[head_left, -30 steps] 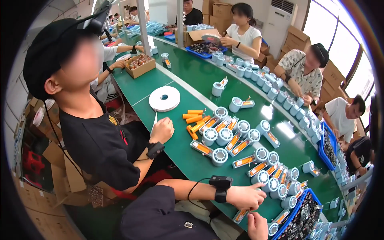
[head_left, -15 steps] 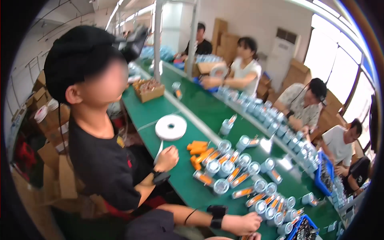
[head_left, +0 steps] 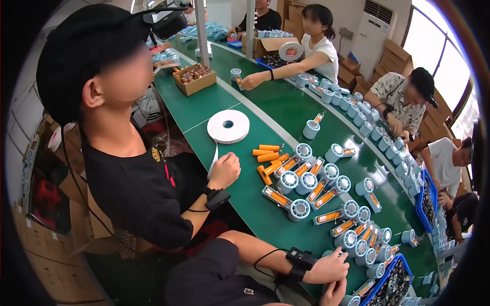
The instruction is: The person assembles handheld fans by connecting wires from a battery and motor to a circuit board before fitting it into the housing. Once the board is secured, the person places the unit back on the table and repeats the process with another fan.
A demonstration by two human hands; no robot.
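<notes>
A look down and to the left along a long green table (head_left: pixel 214 107) where several people sit at work.

At the bottom edge, the person's left hand (head_left: pixel 332 268), with a black band on the wrist, rests at the near edge of the table. Its fingers are curled loosely, and I cannot tell whether they hold anything. Just below it, the right hand (head_left: pixel 334 294) is mostly cut off by the frame, so its grip cannot be told either.

Just beyond both hands lie the units (head_left: pixel 352 238): small pale-blue round heads, many with orange handles fitted. They run in a loose band up the middle of the table. To the right of the hands, touching the table's end, a blue crate (head_left: pixel 403 270) holds a dark heap of small parts.

Further up the table a few bare orange handles (head_left: pixel 268 153) lie in a small pile, not joined to any head. Beside them a co-worker in a black cap closes a fist (head_left: pixel 224 171) on a strip pulled from a flat white tape roll (head_left: pixel 228 126). A cardboard box (head_left: pixel 194 79) of small parts stands beyond. More people sit along the far side, one of them reaching across.

Judging by the spread, the work looks to be in mid-run. Many units lie joined, while loose handles, bare blue heads and a full crate remain.
</notes>
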